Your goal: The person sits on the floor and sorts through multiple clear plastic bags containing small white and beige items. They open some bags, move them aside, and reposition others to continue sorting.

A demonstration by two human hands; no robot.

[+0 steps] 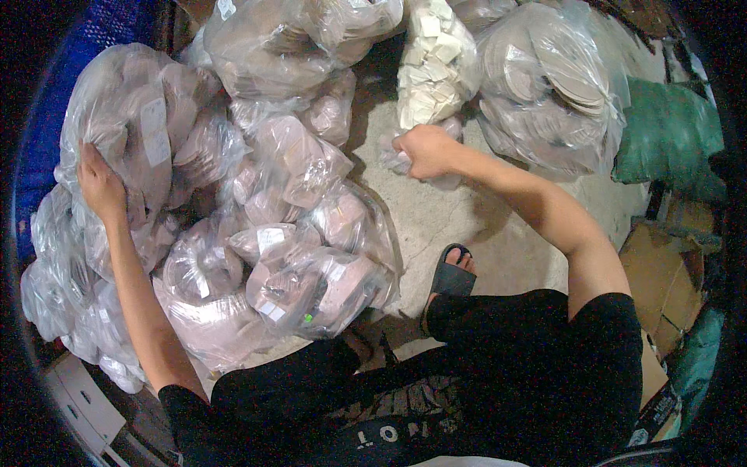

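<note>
My left hand (101, 185) lies against the left side of a large clear plastic bag (128, 101) filled with pinkish-beige flat pieces. Its fingers point up along the plastic and their tips are partly hidden. To the right, my right hand (428, 152) is closed in a fist on the gathered end of a clear plastic bag (437, 66). Cream-coloured blocky pieces fill that bag, which stretches away from my fist. Crumpled plastic shows around the knuckles. A white paper label (154, 132) sits on the bag by my left hand.
More clear bags of pinkish pieces (311, 280) are heaped on the left and centre. Bags of beige discs (545, 70) stand at the far right, beside a green sack (669, 128). Cardboard (661, 268) leans at the right. My sandalled foot (454, 272) is on the concrete floor (420, 226).
</note>
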